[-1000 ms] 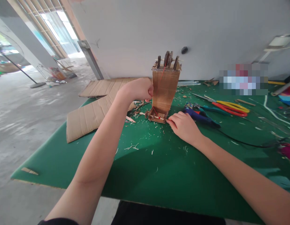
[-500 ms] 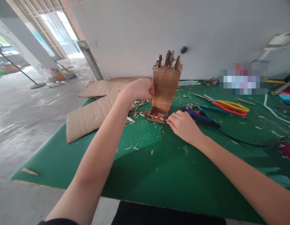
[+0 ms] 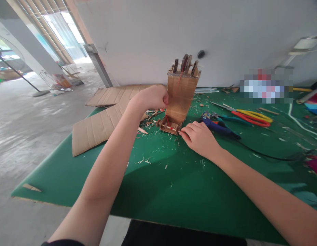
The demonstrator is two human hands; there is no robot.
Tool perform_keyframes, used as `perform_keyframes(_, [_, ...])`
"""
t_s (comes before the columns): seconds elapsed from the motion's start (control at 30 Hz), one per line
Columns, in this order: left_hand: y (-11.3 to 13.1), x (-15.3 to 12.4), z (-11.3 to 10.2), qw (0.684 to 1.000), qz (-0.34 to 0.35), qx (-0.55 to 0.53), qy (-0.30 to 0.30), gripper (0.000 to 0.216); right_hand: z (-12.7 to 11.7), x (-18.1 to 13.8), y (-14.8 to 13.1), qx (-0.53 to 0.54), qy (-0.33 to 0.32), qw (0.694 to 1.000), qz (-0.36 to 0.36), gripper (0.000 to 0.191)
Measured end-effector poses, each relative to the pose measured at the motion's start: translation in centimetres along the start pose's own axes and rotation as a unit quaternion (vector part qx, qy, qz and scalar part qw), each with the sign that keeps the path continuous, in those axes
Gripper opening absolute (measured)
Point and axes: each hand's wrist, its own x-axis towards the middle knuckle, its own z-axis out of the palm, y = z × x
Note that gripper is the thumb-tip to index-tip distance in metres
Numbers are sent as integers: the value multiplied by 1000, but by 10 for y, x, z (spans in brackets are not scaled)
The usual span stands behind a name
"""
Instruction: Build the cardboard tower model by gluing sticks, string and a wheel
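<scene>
On stick [image 3: 175, 129], right grip [image 3: 201, 137] pinched; left grip [image 3: 153, 97] curled beside cardboard [image 3: 183, 95].

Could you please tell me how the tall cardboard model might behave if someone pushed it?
The cardboard model would probably tip easily, since its brown discs sit high above a small base. It is likely light for its size, being mostly cardboard. The tall panel seems fairly stiff, as it stands upright without sagging.
</scene>
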Motion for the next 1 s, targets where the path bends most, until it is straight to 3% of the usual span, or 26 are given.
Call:
perform_keyframes(0.2, [8, -7, -6, 999, 33, -13, 0, 15, 0, 2, -3, -17, -30, 999, 7, 34])
perform_keyframes(0.57, [29, -7, 0, 981, 181, -62, -34, 7, -3, 5, -7, -34, -39, 999, 5, 34])
perform_keyframes(0.77, [27, -6, 1, 988, 147, -39, 23, 14, -2, 4, -6, -34, -33, 999, -5, 34])
perform_keyframes(1.0, [27, -7, -1, 986, 142, -90, 6, 13, -5, 4, -8, -33, -25, 999, 2, 33])
